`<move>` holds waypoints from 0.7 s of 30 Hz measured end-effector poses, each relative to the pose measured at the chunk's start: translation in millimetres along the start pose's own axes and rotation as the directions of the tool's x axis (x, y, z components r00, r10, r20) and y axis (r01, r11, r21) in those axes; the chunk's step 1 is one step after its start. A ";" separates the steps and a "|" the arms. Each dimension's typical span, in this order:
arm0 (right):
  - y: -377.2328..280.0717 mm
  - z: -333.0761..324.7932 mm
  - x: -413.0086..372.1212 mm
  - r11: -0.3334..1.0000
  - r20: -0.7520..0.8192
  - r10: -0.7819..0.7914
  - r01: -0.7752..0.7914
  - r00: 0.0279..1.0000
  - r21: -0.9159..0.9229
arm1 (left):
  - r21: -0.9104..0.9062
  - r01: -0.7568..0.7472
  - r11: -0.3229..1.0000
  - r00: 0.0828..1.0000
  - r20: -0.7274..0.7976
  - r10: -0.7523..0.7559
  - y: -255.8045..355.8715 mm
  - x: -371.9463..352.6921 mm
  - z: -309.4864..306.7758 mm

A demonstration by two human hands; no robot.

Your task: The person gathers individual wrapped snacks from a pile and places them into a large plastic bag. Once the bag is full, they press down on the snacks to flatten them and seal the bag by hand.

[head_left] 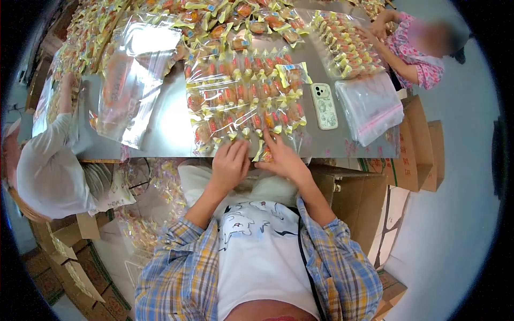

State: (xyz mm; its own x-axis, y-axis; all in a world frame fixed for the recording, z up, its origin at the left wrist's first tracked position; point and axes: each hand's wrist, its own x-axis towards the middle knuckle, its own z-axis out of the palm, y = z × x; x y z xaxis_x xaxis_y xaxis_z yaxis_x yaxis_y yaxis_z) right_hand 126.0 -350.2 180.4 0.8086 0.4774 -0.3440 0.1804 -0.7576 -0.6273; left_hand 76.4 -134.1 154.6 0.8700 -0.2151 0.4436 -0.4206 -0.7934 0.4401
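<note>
A large clear bag (243, 96) lies flat on the metal table, filled with rows of small yellow-and-orange wrapped packets. At its near edge my left hand (231, 162) rests with fingers curled down; what they hold, if anything, is hidden. Beside it, my right hand (282, 159) has its index finger stretched toward the bag's lowest row and its thumb apart, over a wrapped packet (265, 154) at the bag's near edge. One more packet (294, 74) lies on top of the bag at the upper right.
A phone (324, 106) and stacked empty bags (369, 107) lie right. Clear bags with red print (128, 85) lie left. Loose packets (241, 21) heap at the back. Co-workers sit at left (53, 166) and right (409, 51). Cardboard boxes (417, 144) stand beside the table.
</note>
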 end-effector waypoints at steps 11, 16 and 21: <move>4.2 -1.9 1.1 1.000 0.018 -0.004 0.004 1.000 -0.010 | 0.081 -0.091 0.993 0.990 -0.100 0.099 -0.7 2.5 10.7; 11.1 1.0 8.5 0.999 0.053 0.034 -0.034 0.998 -0.012 | 0.062 -0.233 0.970 0.971 -0.032 0.236 11.0 30.5 16.6; 2.5 -2.5 -1.3 0.998 -0.008 0.033 -0.033 0.999 0.051 | 0.169 -0.147 0.975 0.987 0.094 0.133 16.1 57.7 13.9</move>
State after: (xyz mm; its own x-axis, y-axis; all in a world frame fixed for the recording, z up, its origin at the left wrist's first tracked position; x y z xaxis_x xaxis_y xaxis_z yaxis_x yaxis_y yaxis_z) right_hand 126.8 -353.9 181.0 0.8185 0.4483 -0.3593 0.1250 -0.7493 -0.6503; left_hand 123.4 -167.2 176.5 0.8267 -0.3710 0.4230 -0.4945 -0.8377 0.2318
